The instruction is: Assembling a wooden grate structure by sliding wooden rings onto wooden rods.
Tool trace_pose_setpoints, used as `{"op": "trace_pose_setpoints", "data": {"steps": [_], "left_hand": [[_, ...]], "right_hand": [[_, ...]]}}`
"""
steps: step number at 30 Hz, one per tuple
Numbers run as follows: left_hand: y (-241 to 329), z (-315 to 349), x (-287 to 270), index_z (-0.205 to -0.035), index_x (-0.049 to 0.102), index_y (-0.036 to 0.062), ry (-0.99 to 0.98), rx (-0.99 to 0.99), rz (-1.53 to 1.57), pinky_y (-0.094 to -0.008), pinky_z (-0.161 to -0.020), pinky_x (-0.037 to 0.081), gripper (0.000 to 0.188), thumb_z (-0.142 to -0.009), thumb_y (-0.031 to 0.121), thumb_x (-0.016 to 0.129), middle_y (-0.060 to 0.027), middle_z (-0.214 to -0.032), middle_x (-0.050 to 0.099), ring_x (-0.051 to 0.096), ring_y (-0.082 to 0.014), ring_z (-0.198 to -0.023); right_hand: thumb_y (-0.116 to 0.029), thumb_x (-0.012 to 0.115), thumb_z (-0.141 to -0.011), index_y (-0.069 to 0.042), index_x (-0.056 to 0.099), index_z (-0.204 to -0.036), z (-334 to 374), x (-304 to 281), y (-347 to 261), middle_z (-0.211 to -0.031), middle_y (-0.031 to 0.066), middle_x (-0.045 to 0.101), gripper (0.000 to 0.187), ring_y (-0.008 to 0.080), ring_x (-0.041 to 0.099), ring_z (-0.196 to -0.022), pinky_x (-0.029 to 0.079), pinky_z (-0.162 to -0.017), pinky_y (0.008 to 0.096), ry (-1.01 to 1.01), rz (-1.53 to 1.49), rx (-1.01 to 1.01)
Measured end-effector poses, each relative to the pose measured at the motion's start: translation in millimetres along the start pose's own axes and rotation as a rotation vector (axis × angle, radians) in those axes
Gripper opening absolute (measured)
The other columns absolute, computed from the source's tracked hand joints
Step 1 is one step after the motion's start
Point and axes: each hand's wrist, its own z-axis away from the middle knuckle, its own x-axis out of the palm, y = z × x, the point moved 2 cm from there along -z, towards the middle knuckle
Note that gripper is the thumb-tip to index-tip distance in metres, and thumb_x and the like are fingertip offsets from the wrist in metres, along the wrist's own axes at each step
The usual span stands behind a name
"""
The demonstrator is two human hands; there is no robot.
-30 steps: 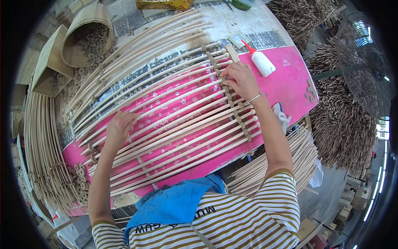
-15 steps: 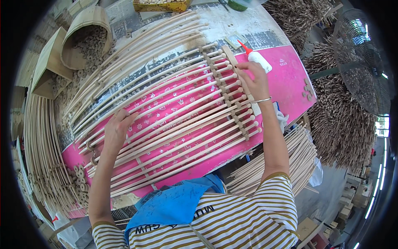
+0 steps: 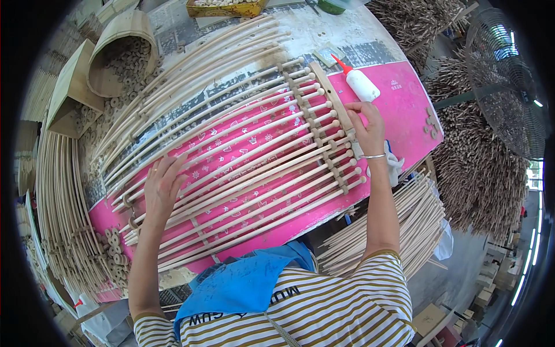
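Pale wooden rods with round knob ends (image 3: 315,92) lie side by side in a row, with several small brown wooden beads (image 3: 308,113) along them near the knobs. A flat wooden strip (image 3: 328,87) lies along the knob ends. My right hand (image 3: 370,130), with a bangle on the wrist, is at the strip, its bent fingers gripping the strip's edge. Over the left part of the rods, my left hand (image 3: 163,186) has its fingers stretched out and holds nothing. Next to it, a few brown rings (image 3: 132,222) sit around rod ends.
A white glue bottle with a red nozzle (image 3: 362,84) lies on the pink sheet (image 3: 404,107). At the far left, a wooden tub (image 3: 107,34) lies tipped with wooden rings inside. Bundled sticks (image 3: 474,173) and a fan (image 3: 503,75) stand to the right.
My right hand has slid along the strip toward me, away from the glue bottle. The fingers of my left hand have straightened, lifting off the rods.
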Motion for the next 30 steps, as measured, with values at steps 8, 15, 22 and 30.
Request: {"op": "trace_pose_setpoints", "data": {"steps": [8, 15, 22, 30], "left_hand": [[37.1, 48.4, -10.5, -0.130, 0.072, 0.0073, -0.099, -0.034, 0.102, -0.0449, -0.087, 0.051, 0.043, -0.088, 0.013, 0.076, -0.0122, -0.111, 0.067, 0.064, -0.0330, -0.101], [42.9, 57.3, -1.4, -0.129, 0.073, 0.0088, -0.115, -0.032, 0.071, -0.0426, -0.086, 0.049, 0.041, -0.088, 0.015, 0.076, -0.0096, -0.110, 0.067, 0.063, -0.0299, -0.100], [54.4, 54.6, -0.5, -0.121, 0.075, 0.0061, -0.033, 0.018, 0.018, -0.0417, -0.086, 0.051, 0.041, -0.081, 0.006, 0.068, -0.0081, -0.102, 0.065, 0.064, -0.0284, -0.097], [83.4, 77.9, -15.5, -0.122, 0.069, 0.0071, 0.064, -0.060, 0.073, -0.0386, -0.085, 0.056, 0.039, -0.083, 0.007, 0.065, -0.0073, -0.108, 0.063, 0.064, -0.0266, -0.098]], "right_hand": [[-0.011, 0.078, -0.089, -0.008, 0.077, -0.101, 33.7, -11.2, -34.5, -0.094, 0.0075, 0.071, 0.013, 0.0292, 0.066, -0.090, 0.049, -0.079, 0.0403, -0.139, 0.063, 0.020], [-0.009, 0.080, -0.082, -0.009, 0.078, -0.109, 47.1, -5.9, -53.7, -0.112, 0.0056, 0.071, 0.027, 0.0285, 0.063, -0.110, 0.046, -0.097, 0.0423, -0.292, 0.134, -0.176], [-0.009, 0.078, -0.082, -0.012, 0.077, -0.110, 49.3, -1.8, -50.5, -0.113, 0.0036, 0.070, 0.027, 0.0284, 0.062, -0.112, 0.044, -0.098, 0.0435, -0.308, 0.202, -0.240], [-0.002, 0.073, -0.092, -0.004, 0.072, -0.112, 48.8, -31.2, -58.8, -0.119, 0.0144, 0.070, 0.020, 0.0355, 0.065, -0.112, 0.050, -0.096, 0.0483, -0.369, 0.228, -0.278]]}}
